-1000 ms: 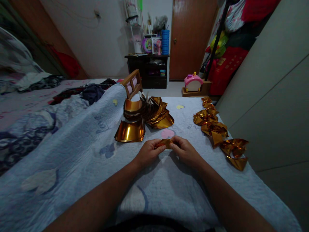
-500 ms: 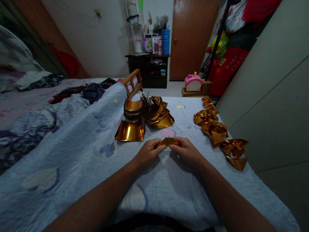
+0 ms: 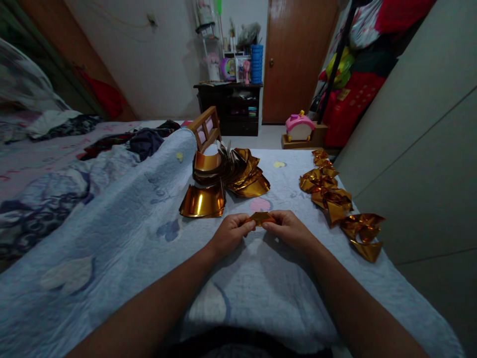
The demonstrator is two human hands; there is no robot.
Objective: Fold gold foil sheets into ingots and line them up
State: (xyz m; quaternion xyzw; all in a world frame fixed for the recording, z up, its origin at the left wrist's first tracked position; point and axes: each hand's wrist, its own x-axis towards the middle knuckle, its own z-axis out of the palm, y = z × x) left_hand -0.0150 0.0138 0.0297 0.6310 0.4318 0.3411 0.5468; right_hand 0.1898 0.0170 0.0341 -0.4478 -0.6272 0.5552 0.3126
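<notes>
Between my two hands is a small piece of folded gold foil paper (image 3: 262, 218), held above the bed cover. My left hand (image 3: 231, 232) pinches its left end, thumb on the near side. The right end is gripped by my right hand (image 3: 288, 228) in the same way. Beyond my hands lie fanned stacks of gold foil sheets (image 3: 203, 201), curved and shiny. Along the right edge of the bed runs a row of folded gold foil pieces (image 3: 331, 201), crumpled-looking and partly overlapping.
A light blue patterned cover (image 3: 149, 278) spreads under everything. Behind the stacks stands a small wooden frame (image 3: 204, 128). Clothes and bedding (image 3: 145, 141) lie to the left. A pale cabinet (image 3: 421, 149) borders the right side, and a pink toy (image 3: 299, 127) sits past the far edge.
The foil piece between my hands looks slightly narrower and a little more tilted, with my fingers shifted slightly on it. The stacks and the row on the right stay put.
</notes>
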